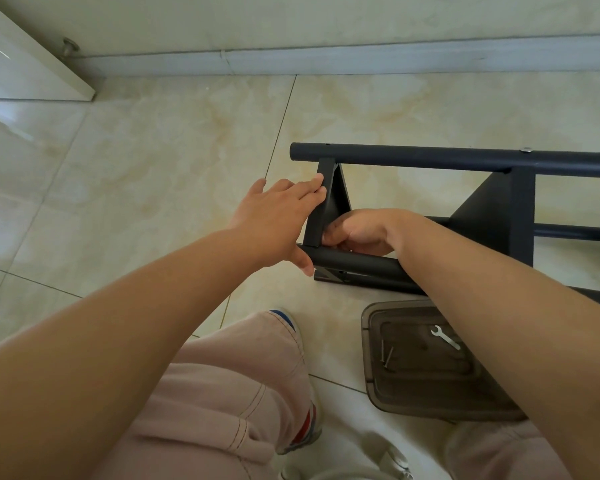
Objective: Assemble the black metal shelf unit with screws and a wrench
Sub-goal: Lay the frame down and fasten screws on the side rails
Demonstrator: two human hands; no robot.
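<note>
The black metal shelf unit [482, 209] lies on its side on the pale tiled floor [174, 161], and all positions below are given relative to it. My left hand [274, 223] rests at its near-left end, fingers straight and laid flat against the outer face of the end shelf panel [329, 202], with the thumb reaching down to touch the lower tube [357, 263]. My right hand [357, 232] sits just to the right of that same panel, on the inner side, its fingers curled at the joint where the panel meets the lower tube; whether they pinch a screw or only grip the metal I cannot tell, as the fingertips are hidden. The upper tube [413, 157] runs along the far edge of the unit, parallel to the skirting of the wall beyond, and carries a small silver screw head [526, 150] toward its right. A second, larger shelf panel [499, 216] stands between the tubes to the right of my hands. Nearer to me than the unit, just beside its lower tube, lies a smoky translucent tray [426, 393], partly covered by my right forearm; in it rest a small silver wrench [445, 337] and two long screws [386, 355], apart from one another. My bent knees in pink trousers [222, 393] lie nearest, well short of the unit.
</note>
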